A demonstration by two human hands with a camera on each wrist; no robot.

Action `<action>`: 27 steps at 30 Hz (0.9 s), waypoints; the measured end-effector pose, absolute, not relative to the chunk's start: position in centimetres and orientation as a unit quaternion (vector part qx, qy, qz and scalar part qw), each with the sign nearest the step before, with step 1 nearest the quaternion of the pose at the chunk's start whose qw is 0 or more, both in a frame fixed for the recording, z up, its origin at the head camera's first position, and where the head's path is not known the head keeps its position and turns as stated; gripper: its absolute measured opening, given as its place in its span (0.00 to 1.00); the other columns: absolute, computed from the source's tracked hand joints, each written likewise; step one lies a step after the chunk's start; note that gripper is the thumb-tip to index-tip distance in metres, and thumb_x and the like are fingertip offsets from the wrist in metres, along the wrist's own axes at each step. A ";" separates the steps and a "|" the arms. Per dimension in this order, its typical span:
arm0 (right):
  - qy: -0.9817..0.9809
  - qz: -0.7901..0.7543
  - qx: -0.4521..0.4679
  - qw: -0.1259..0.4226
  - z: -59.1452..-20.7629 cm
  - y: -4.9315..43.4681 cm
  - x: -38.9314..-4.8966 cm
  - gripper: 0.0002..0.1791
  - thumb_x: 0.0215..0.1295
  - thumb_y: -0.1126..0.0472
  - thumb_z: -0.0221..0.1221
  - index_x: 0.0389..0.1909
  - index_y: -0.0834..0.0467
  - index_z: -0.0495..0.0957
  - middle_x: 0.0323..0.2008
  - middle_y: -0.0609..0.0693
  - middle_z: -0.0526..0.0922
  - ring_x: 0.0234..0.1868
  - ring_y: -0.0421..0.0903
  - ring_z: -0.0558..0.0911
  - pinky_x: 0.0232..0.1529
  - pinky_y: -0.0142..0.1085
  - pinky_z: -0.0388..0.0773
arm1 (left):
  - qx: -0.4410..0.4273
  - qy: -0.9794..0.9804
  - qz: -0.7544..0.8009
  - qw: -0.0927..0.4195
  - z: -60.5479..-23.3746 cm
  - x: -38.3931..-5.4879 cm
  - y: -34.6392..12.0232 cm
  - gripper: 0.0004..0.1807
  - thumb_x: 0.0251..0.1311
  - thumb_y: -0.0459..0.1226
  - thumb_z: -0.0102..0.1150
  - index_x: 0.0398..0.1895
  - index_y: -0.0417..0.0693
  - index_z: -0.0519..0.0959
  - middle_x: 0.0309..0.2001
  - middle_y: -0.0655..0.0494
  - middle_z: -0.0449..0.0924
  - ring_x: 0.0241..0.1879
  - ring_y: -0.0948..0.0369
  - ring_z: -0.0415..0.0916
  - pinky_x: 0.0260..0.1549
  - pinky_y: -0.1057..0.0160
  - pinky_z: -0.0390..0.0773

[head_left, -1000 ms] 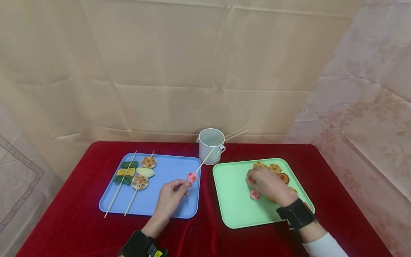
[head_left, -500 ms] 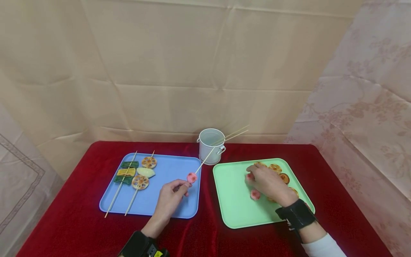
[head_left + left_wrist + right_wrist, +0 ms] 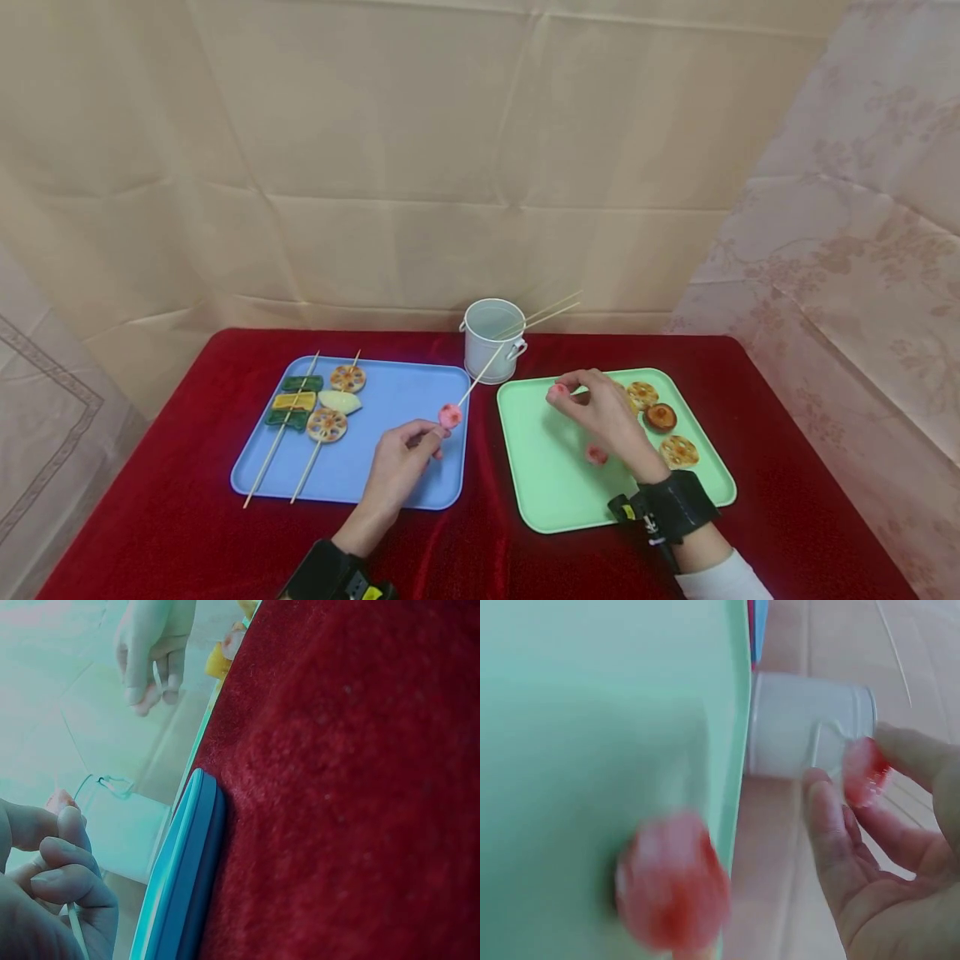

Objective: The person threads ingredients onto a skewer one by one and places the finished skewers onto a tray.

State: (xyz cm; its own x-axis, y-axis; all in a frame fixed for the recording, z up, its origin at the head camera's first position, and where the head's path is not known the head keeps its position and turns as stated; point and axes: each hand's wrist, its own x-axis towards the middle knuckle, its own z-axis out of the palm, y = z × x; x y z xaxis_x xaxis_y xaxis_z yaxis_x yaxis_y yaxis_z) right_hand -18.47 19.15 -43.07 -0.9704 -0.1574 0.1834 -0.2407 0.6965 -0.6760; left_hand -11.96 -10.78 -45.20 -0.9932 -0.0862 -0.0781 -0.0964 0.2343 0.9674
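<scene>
Over the right part of the blue tray (image 3: 397, 383), my left hand (image 3: 397, 462) grips a wooden skewer (image 3: 482, 375). A round pink food piece (image 3: 450, 416) is threaded on it just beyond my fingertips. In the left wrist view the skewer's lower end (image 3: 76, 930) emerges below the curled fingers. My right hand (image 3: 611, 421), raised above the green tray (image 3: 547, 504), pinches another pink piece (image 3: 866, 771) between thumb and fingertips. One more pink piece (image 3: 596, 454) lies on the green tray under that hand, partly covered in the head view.
Lotus root slices (image 3: 678, 451) and a brown round piece (image 3: 660, 417) lie on the green tray's right side. Two loaded skewers (image 3: 296, 408) rest on the blue tray's left. Behind, between the trays, stands a white bucket (image 3: 487, 354) with thin skewers (image 3: 555, 312) leaning out.
My right hand has picked up a pink piece from the green tray and moved up and left with it, uncovering more lotus root. My left hand has stayed nearly still.
</scene>
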 end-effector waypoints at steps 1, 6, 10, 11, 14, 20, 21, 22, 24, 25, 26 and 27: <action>-0.909 0.403 0.100 0.043 -43.1 18.9 -18.4 0.16 0.67 0.49 0.69 0.47 0.56 0.84 0.40 0.50 0.85 0.40 0.45 0.87 0.43 0.39 0.77 | -0.058 0.785 0.616 0.005 -45.2 -12.0 -10.8 0.08 0.67 0.35 0.61 0.39 0.39 0.87 0.22 0.55 0.80 0.20 0.63 0.67 0.21 0.67 0.66; -0.815 0.575 0.068 -0.025 -43.3 17.5 -18.4 0.24 0.71 0.51 0.66 0.57 0.63 0.76 0.44 0.62 0.85 0.38 0.50 0.89 0.43 0.35 0.84 | -0.061 0.781 0.622 0.012 -45.3 -12.0 -10.7 0.08 0.67 0.34 0.61 0.39 0.39 0.87 0.22 0.55 0.80 0.20 0.63 0.66 0.21 0.67 0.65; -0.729 0.682 0.028 -0.053 -43.6 16.4 -18.6 0.26 0.72 0.57 0.65 0.63 0.68 0.72 0.44 0.62 0.82 0.37 0.47 0.88 0.44 0.36 0.85 | -0.057 0.780 0.623 0.018 -45.4 -11.9 -10.6 0.09 0.68 0.35 0.61 0.40 0.39 0.87 0.23 0.54 0.80 0.20 0.63 0.66 0.20 0.67 0.65; -0.708 0.703 0.014 -0.059 -43.7 16.2 -18.6 0.26 0.72 0.58 0.65 0.63 0.67 0.72 0.44 0.59 0.82 0.37 0.46 0.87 0.45 0.35 0.84 | -0.056 0.780 0.623 0.018 -45.5 -11.8 -10.6 0.09 0.68 0.35 0.61 0.40 0.39 0.87 0.23 0.54 0.80 0.20 0.63 0.66 0.20 0.67 0.65; -0.652 0.754 -0.016 -0.074 -43.7 15.6 -18.8 0.25 0.74 0.59 0.63 0.65 0.67 0.72 0.43 0.53 0.82 0.41 0.44 0.85 0.49 0.34 0.83 | -0.056 0.779 0.624 0.019 -45.4 -11.8 -10.5 0.09 0.68 0.36 0.62 0.39 0.39 0.87 0.23 0.54 0.80 0.20 0.63 0.66 0.21 0.67 0.65; -0.556 0.825 -0.028 -0.100 -43.3 15.4 -19.0 0.27 0.79 0.58 0.56 0.70 0.71 0.67 0.45 0.50 0.83 0.47 0.45 0.84 0.54 0.35 0.81 | -0.058 0.778 0.626 0.022 -45.3 -11.7 -10.4 0.08 0.67 0.35 0.62 0.39 0.40 0.87 0.22 0.55 0.80 0.20 0.63 0.66 0.20 0.67 0.64; -0.546 0.831 -0.029 -0.104 -43.3 15.4 -19.0 0.27 0.79 0.59 0.56 0.70 0.71 0.66 0.45 0.50 0.83 0.47 0.44 0.85 0.54 0.35 0.81 | -0.056 0.777 0.626 0.022 -45.3 -11.7 -10.3 0.08 0.67 0.35 0.62 0.39 0.39 0.87 0.23 0.55 0.80 0.20 0.63 0.66 0.21 0.67 0.64; -0.538 0.835 -0.031 -0.106 -43.2 15.5 -18.9 0.26 0.79 0.60 0.56 0.69 0.71 0.67 0.45 0.50 0.83 0.46 0.44 0.85 0.54 0.35 0.81 | -0.053 0.777 0.627 0.022 -45.3 -11.7 -10.3 0.08 0.67 0.35 0.62 0.39 0.39 0.88 0.23 0.55 0.80 0.21 0.63 0.67 0.21 0.67 0.64; -0.530 0.840 -0.035 -0.108 -43.2 15.5 -18.9 0.22 0.79 0.61 0.56 0.66 0.69 0.71 0.44 0.50 0.85 0.44 0.43 0.86 0.53 0.35 0.81 | -0.049 0.778 0.626 0.023 -45.3 -11.7 -10.3 0.08 0.66 0.35 0.62 0.39 0.40 0.88 0.23 0.55 0.80 0.22 0.63 0.69 0.23 0.67 0.66; -0.529 0.841 -0.036 -0.108 -43.3 15.5 -18.9 0.19 0.79 0.61 0.56 0.63 0.68 0.73 0.43 0.50 0.86 0.44 0.43 0.86 0.53 0.35 0.81 | -0.046 0.778 0.626 0.024 -45.3 -11.6 -10.3 0.08 0.66 0.35 0.62 0.39 0.40 0.88 0.23 0.55 0.80 0.23 0.63 0.69 0.23 0.67 0.66; -0.528 0.841 -0.037 -0.109 -43.3 15.5 -18.9 0.16 0.79 0.61 0.56 0.60 0.66 0.76 0.43 0.50 0.86 0.43 0.42 0.87 0.53 0.35 0.82 | -0.044 0.780 0.624 0.023 -45.3 -11.6 -10.3 0.08 0.65 0.35 0.62 0.38 0.40 0.88 0.23 0.55 0.80 0.24 0.63 0.70 0.24 0.67 0.67; -0.528 0.841 -0.038 -0.109 -43.4 15.5 -18.9 0.14 0.79 0.61 0.56 0.57 0.64 0.78 0.42 0.50 0.87 0.43 0.42 0.87 0.53 0.35 0.82 | -0.043 0.781 0.622 0.023 -45.3 -11.6 -10.3 0.08 0.65 0.35 0.62 0.38 0.40 0.88 0.23 0.56 0.80 0.24 0.63 0.71 0.25 0.67 0.67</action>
State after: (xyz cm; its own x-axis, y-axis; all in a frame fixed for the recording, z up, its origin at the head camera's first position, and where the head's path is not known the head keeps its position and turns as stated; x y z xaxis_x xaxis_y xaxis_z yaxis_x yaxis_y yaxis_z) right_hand -18.89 15.53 -43.36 -0.9736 -0.1428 -0.1782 0.2226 -0.4190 -0.8803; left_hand -11.62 -10.25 -45.35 -0.9952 -0.0377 -0.0898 -0.0960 0.2215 0.9704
